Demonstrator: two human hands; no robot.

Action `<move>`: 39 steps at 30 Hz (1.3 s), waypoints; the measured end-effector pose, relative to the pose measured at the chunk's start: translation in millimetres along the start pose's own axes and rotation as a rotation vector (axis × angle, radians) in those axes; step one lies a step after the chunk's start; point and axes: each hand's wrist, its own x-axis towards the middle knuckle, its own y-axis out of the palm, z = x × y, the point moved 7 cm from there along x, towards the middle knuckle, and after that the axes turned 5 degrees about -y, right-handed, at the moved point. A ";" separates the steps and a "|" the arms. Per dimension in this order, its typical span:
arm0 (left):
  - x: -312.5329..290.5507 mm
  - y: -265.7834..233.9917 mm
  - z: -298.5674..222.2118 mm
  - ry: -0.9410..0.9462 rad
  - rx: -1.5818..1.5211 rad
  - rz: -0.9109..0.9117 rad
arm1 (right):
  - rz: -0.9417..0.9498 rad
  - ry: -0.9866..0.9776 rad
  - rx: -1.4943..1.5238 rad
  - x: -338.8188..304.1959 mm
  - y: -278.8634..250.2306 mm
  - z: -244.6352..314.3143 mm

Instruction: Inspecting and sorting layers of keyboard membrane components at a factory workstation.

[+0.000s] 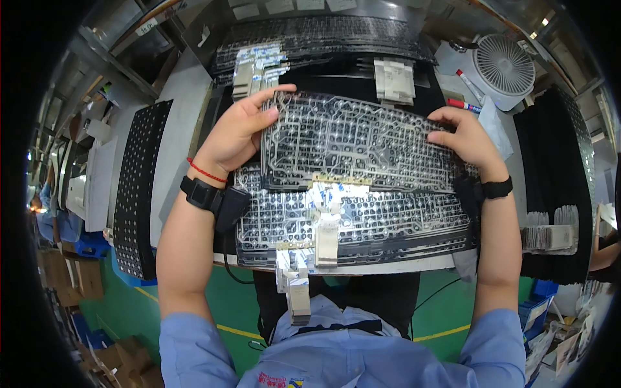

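A clear keyboard membrane stack point(362, 139) with printed silver traces and dark dots is held between my hands, tilted over the work surface. My left hand point(240, 132) grips its left end, thumb on top and index finger stretched along the far edge. At the far right corner, my right hand point(469, 139) pinches it between thumb and fingers. Beneath, overlapping it, lies a second pile of membrane sheets point(401, 220) along the table's near edge. Connector tails point(328, 239) with blue-and-white film hang off the held stack, and another tail bundle point(297, 291) droops past the edge.
Behind my hands lies another membrane pile point(323, 39), with pale tail bundles point(394, 81) hanging off it. A white fan point(504, 64) and red markers point(464, 105) are at the far right. Black dotted sheets point(139, 187) lie left; a dark stack point(553, 168) is right.
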 end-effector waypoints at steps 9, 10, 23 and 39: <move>-2.3 -8.9 11.3 -0.028 -0.034 -0.060 | 0.017 0.021 0.061 -0.7 -0.7 -7.6; -4.2 -7.2 12.8 -0.036 -0.062 -0.049 | 0.016 0.009 0.032 -0.8 -1.6 -6.7; 1.3 -8.3 16.9 -0.011 0.108 -0.231 | -0.037 -0.073 -0.036 -0.5 -2.6 -1.7; -1.3 -5.7 13.6 -0.006 0.133 -0.195 | -0.015 -0.048 -0.005 1.1 -1.9 -12.7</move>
